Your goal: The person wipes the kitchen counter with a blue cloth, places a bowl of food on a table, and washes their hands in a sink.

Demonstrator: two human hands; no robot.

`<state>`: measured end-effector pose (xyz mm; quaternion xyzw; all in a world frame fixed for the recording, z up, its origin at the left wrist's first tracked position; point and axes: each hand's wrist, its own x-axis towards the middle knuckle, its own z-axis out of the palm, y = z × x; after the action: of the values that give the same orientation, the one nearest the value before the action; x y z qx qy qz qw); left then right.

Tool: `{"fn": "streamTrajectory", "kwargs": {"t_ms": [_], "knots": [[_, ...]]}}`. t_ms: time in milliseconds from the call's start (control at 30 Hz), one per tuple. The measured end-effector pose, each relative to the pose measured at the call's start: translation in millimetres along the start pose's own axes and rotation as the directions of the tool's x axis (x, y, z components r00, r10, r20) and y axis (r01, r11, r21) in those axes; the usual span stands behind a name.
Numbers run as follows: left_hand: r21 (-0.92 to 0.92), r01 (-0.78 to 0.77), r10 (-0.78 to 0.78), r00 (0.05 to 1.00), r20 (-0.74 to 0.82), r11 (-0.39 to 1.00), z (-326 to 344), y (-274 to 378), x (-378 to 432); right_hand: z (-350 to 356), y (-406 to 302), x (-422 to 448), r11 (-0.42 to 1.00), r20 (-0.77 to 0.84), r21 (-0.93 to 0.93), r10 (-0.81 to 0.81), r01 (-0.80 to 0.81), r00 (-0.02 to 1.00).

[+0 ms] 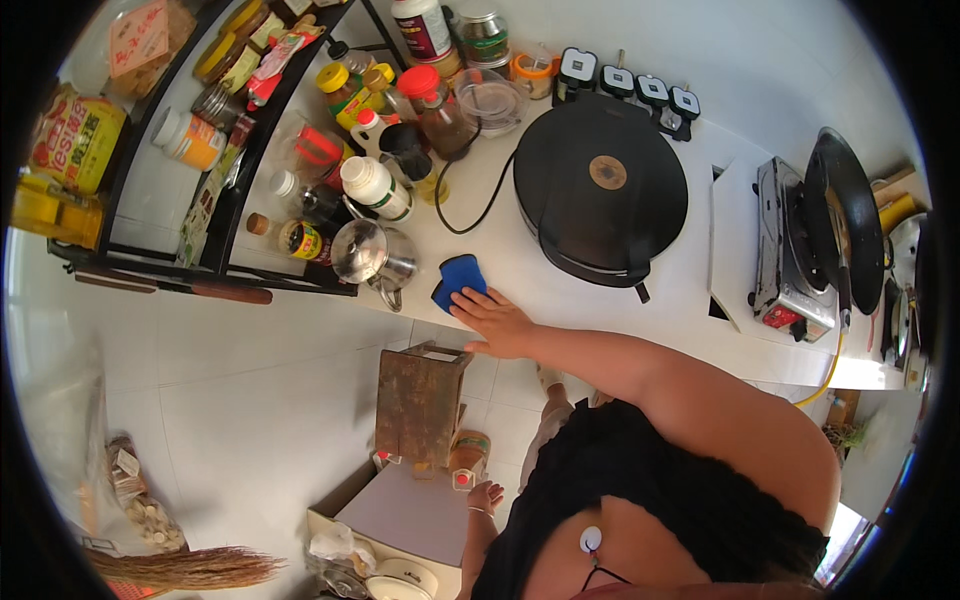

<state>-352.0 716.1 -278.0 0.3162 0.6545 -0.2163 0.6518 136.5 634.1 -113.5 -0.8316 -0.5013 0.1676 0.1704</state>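
My right hand (496,324) lies flat at the front edge of the white countertop (480,240), its fingers spread over a folded blue cloth (459,279) with dark edging. The thumb is off the cloth, near the counter's edge. A metal pot with a lid (373,253) stands left of the cloth, and a round black electric griddle (600,191), closed, is to its right. Low beside my body, my left hand (486,496), with a bracelet at the wrist, is loosely curled with nothing seen in it.
A black rack (232,187) with jars and packets is at the left, beside several bottles. A portable gas stove (795,255) and a black wok (844,221) are at the right. Below stand a wooden stool (418,409), a lidded box (412,510) and a straw broom (195,568).
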Motion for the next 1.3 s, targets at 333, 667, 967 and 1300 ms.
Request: {"fn": "streamTrajectory", "kwargs": {"t_ms": [333, 667, 967, 1300], "knots": [[-0.015, -0.272, 0.272, 0.962, 0.008, 0.962, 41.9, 49.6, -38.0, -18.3, 26.6, 106.2, 0.94, -0.089, 0.063, 0.34, -0.335, 0.936], [0.125, -0.029, 0.024, 0.999, 0.041, 0.992, -3.5, 44.5, 28.1, 15.5, -8.8, -64.5, 0.994, -0.065, -0.04, 0.095, -0.098, 0.993], [0.422, -0.137, 0.12, 0.991, 0.065, 0.896, 49.4, 164.7, 42.6, -1.5, 36.7, -317.6, 0.854, -0.126, 0.118, 0.519, -0.507, 0.845], [0.619, -0.218, 0.145, 0.975, 0.166, 0.755, 209.5, 187.6, -15.7, 17.5, 89.1, -582.0, 0.574, -0.331, 0.091, 0.788, -0.814, 0.519]]}}
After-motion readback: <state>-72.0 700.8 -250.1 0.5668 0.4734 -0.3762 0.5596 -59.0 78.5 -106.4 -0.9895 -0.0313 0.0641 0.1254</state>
